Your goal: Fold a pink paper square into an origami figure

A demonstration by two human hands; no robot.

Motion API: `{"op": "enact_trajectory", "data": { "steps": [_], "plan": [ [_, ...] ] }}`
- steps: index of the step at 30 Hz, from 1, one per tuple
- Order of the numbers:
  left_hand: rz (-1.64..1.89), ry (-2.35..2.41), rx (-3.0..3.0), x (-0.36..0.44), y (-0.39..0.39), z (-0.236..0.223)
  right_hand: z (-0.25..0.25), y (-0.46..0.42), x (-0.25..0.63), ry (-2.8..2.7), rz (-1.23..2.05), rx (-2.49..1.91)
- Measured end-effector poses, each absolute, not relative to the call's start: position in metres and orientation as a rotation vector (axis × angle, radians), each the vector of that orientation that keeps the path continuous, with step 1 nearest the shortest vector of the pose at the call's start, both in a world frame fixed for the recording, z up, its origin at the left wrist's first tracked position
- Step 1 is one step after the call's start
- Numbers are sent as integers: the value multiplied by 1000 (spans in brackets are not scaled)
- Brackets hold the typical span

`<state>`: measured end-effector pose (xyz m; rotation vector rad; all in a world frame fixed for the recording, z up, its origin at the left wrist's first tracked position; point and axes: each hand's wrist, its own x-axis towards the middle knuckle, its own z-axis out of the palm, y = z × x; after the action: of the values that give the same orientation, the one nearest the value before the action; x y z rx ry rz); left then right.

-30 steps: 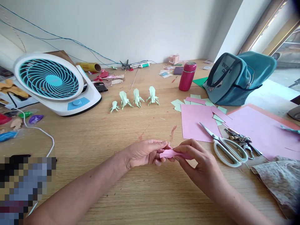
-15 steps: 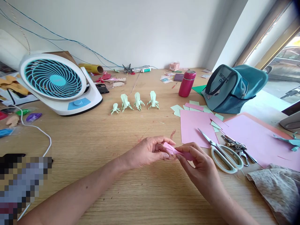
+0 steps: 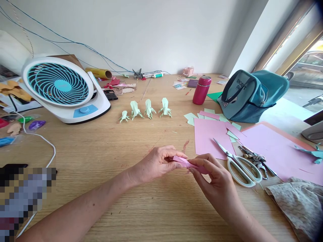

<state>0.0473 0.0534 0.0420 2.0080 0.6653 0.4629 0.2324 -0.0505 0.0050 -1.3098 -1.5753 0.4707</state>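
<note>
A small folded piece of pink paper (image 3: 183,162) is held between both hands, just above the wooden table. My left hand (image 3: 161,161) pinches its left end between thumb and fingers. On the other end, my right hand (image 3: 214,174) grips with thumb and forefinger, hiding part of the paper. Several pale green folded paper figures with thin legs (image 3: 149,109) stand in a row beyond the hands. White-handled scissors (image 3: 241,166) lie to the right of my right hand, their blades resting over a square pink sheet (image 3: 210,136).
A white fan (image 3: 59,85) stands at the left. A pink flask (image 3: 202,90) and a teal bag (image 3: 252,95) stand at the back right. Keys (image 3: 256,158), a large pink sheet (image 3: 267,144) and a grey cloth (image 3: 297,201) lie at the right.
My left fingers have shifted slightly and closed flatter over the pink paper, whose left end has tipped lower. My right hand keeps nearly the same place.
</note>
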Motion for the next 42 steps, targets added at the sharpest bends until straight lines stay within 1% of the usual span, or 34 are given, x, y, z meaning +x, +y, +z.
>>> {"op": "enact_trajectory", "data": {
  "steps": [4, 14, 21, 36, 42],
  "plan": [
    [483, 665, 1984, 46, 53, 44, 3, -51, 234, -1628, 413, -1304],
    [439, 591, 1466, 50, 58, 33, 4, -51, 234, -1651, 338, -1275],
    [471, 614, 1271, 51, 57, 33, 6, -52, 234, -1656, 306, -1285],
    [490, 598, 1389, 53, 55, 36, 6, -53, 235, -1635, 382, -1267],
    [531, 584, 1428, 51, 56, 30, 7, -51, 234, -1545, 501, -1256]
  ]
}}
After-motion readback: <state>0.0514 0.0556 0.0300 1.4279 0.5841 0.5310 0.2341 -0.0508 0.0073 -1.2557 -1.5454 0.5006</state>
